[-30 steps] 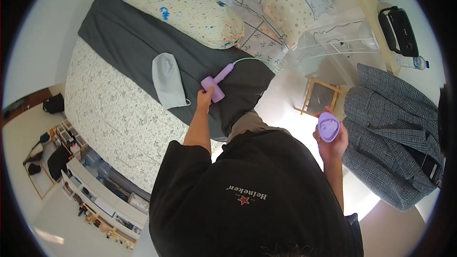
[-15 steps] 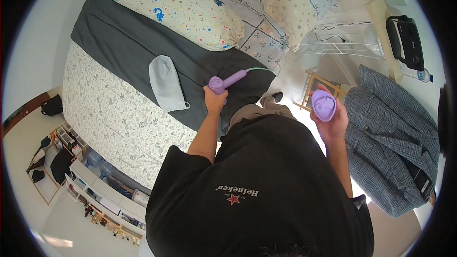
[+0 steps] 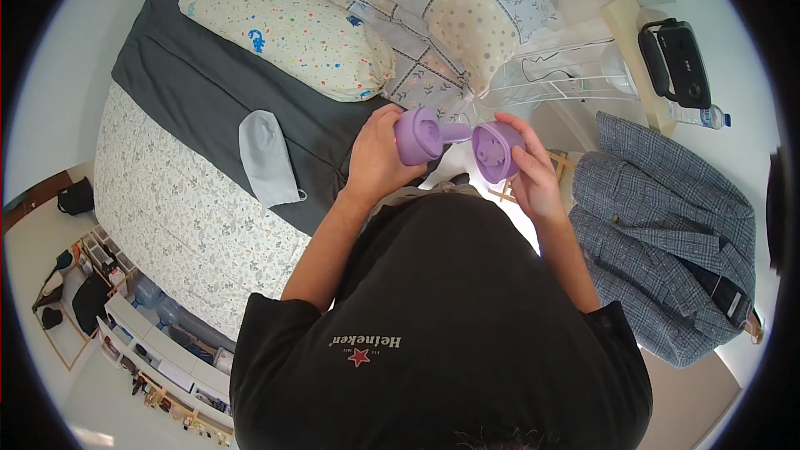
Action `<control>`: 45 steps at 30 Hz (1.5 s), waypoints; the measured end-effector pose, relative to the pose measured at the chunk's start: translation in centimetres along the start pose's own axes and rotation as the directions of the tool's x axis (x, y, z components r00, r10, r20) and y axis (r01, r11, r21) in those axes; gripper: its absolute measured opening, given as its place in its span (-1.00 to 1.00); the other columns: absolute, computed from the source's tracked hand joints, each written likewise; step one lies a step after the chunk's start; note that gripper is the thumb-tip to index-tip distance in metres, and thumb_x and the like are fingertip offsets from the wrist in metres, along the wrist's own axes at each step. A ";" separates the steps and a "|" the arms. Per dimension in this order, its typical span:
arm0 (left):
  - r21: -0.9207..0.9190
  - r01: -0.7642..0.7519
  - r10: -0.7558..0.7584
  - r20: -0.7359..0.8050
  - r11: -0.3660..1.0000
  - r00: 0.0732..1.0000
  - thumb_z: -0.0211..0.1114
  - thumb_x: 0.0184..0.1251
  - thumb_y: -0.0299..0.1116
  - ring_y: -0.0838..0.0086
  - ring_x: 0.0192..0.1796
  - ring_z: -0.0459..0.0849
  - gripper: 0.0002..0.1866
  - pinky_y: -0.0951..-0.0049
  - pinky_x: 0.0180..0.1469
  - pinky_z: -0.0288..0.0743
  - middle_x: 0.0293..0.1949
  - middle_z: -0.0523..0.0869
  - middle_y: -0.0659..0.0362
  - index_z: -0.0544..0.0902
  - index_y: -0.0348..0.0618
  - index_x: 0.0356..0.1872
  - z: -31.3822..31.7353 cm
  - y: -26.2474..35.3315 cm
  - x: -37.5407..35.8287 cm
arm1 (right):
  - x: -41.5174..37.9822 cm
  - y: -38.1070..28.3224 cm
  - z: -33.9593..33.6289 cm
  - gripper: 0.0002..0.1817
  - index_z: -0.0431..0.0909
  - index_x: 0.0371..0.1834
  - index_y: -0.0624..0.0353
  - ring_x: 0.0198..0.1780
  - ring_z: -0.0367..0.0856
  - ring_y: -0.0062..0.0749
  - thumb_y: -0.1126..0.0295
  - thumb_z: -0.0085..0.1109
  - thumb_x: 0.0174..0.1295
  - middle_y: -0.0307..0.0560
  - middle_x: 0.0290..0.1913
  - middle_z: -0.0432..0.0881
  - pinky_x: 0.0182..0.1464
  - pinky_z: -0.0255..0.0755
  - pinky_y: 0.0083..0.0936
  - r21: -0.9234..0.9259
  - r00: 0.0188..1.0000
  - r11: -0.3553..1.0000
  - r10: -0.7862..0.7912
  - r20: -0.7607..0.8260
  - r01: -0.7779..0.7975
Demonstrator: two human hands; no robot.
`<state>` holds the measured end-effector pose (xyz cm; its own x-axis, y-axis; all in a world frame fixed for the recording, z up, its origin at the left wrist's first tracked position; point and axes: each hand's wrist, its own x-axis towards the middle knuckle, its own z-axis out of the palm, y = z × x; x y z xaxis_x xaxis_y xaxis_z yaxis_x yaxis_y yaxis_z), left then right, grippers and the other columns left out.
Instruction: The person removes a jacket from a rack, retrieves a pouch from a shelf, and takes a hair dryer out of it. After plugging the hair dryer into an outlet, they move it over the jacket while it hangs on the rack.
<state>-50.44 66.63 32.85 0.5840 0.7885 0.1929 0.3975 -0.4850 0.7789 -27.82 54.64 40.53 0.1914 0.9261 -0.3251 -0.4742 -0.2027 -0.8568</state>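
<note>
A black shirt is seen nearest. Beyond it, a purple appliance is gripped in the fingers of the left hand; just beside it, a purple cup-shaped part is held in the fingers of the right hand. Farther off, a grey pouch is laid on dark cloth across the bed

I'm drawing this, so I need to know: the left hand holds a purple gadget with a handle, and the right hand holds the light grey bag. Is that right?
Not quite: the right hand isn't holding the light grey bag. The head view shows it holding a purple cup-shaped piece instead. The left hand does hold a purple gadget with a handle.
</note>
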 end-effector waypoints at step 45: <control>0.078 -0.385 0.355 0.251 0.920 0.901 0.60 -0.34 -0.29 0.14 0.07 0.60 -0.14 0.15 0.14 0.49 0.09 0.60 0.06 0.51 -0.20 0.20 0.0 9.1 2.3 | -3.1 -0.5 1.0 -0.48 0.21 0.30 0.26 0.12 0.49 -0.10 0.24 0.11 0.41 0.16 0.14 0.42 0.19 0.35 -0.28 -0.756 0.961 0.615 -0.270 0.067 0.226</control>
<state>-45.52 64.04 40.38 0.8445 0.4430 0.3009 0.1962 -0.7788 0.5958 -29.01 52.16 42.33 0.2538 0.9658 -0.0541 0.4014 -0.1560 -0.9025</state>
